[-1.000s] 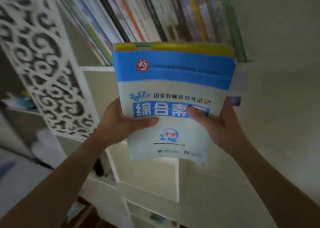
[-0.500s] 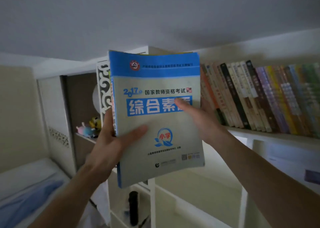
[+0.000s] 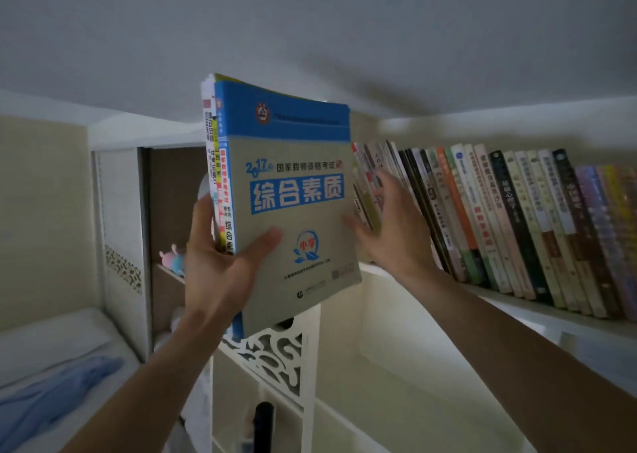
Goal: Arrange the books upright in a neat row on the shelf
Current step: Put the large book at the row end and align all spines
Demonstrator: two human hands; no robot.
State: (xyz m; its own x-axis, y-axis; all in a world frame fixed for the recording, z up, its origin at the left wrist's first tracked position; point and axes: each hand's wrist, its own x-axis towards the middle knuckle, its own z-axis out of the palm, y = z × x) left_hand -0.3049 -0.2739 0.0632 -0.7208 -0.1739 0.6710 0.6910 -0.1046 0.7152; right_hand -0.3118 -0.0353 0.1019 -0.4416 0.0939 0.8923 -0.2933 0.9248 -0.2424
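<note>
- Your left hand [image 3: 220, 263] grips a small stack of books [image 3: 293, 197] from below and behind, thumb curled across the front cover, the other fingers hidden behind the spines.
- The stack is raised upright, tilted slightly, at the left end of the shelf [image 3: 537, 311]. How many books it holds is hard to tell; two or three spines show on its left edge.
- The front cover is grey with a blue band on top and large Chinese characters; the small print at the bottom is too fine to read.
- Your right hand [image 3: 393, 225] is spread, fingers straight, holding nothing. It sits between the stack's right edge and the row of books [image 3: 499, 218] already on the shelf; whether the fingertips touch those books you cannot tell.
- The shelved books lean to the left. The row's right end is cut off by the frame and blurred.
- A white fretwork panel [image 3: 272, 356] shows under the stack, mostly hidden by it.
- A plush toy [image 3: 172, 259] on a lower-left ledge is partly hidden behind your left hand.
- Blue cloth [image 3: 51, 394] lies at the lower left, cut off.
</note>
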